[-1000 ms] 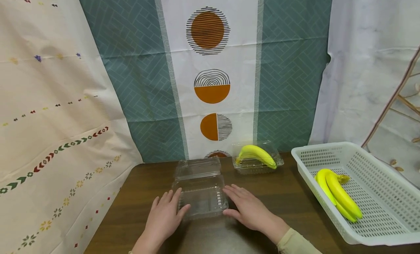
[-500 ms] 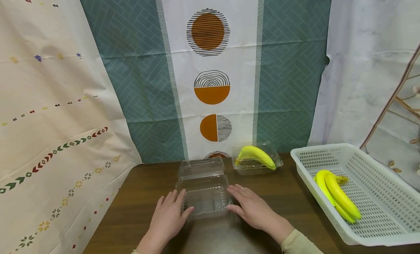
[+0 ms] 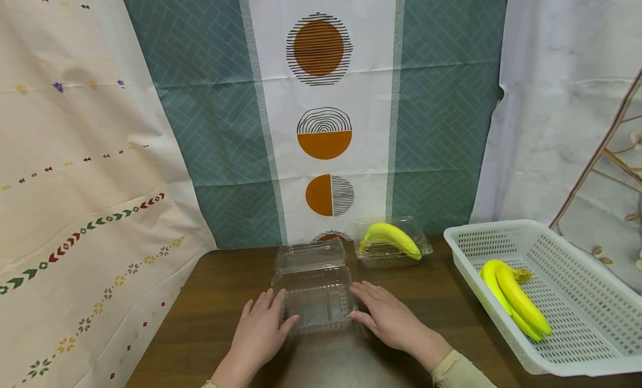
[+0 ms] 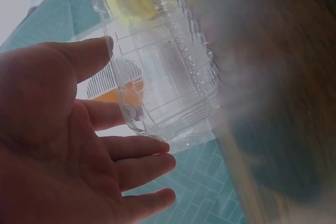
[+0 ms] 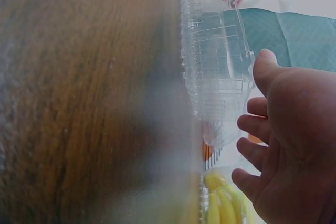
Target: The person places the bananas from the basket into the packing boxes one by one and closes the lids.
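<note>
A clear plastic clamshell container (image 3: 316, 299) stands on the brown table with its lid (image 3: 311, 257) folded back toward the curtain. My left hand (image 3: 258, 332) is at its left side, fingers extended and thumb at the near left corner. On the opposite side, my right hand (image 3: 386, 315) has its fingertips right at the rim. In the left wrist view, the thumb and fingers of the left hand (image 4: 68, 129) lie along the container's edge (image 4: 123, 93) without curling round it. The right wrist view has the right hand's thumb touching the rim of the container (image 5: 220, 72).
Behind and to the right, a second clear clamshell (image 3: 371, 260) holds yellow bananas (image 3: 393, 237). A white perforated basket (image 3: 577, 365) at the right holds more bananas (image 3: 519, 299). A patterned curtain (image 3: 441, 126) closes off the back of the table (image 3: 210, 299), and another cloth hangs at the left.
The open container has slid a little to the right, with both hands moving along at its sides. Over the last half second the shift is very slight. The bananas and basket stay put.
</note>
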{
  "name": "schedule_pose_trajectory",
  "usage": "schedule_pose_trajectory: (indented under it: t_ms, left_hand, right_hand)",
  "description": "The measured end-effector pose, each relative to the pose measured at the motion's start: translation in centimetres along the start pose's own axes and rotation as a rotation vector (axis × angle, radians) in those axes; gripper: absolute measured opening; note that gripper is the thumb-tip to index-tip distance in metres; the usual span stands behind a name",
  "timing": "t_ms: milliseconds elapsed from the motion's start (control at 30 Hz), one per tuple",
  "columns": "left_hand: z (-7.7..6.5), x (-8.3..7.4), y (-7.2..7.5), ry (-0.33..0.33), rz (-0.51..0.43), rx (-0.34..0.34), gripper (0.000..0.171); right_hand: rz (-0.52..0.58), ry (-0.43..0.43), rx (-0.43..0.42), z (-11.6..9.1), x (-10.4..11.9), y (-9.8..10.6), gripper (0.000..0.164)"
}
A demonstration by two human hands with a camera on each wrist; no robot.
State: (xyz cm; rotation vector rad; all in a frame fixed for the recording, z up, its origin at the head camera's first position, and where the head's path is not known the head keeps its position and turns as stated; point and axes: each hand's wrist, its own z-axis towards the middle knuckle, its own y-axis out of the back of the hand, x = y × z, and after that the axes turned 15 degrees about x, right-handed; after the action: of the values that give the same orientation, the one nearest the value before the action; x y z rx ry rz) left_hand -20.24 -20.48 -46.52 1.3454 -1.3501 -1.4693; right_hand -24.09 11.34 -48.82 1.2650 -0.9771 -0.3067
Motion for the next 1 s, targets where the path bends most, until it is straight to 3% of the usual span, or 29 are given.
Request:
schedule_pose_trajectory:
  t_ms: [1000]
  left_hand:
    - [-0.4, 1.6, -0.7, 0.090, -0.170, 0.073, 0.095]
  right_hand:
    - [-0.075, 0.025, -0.033, -0.2, 0.2, 0.0, 0.065]
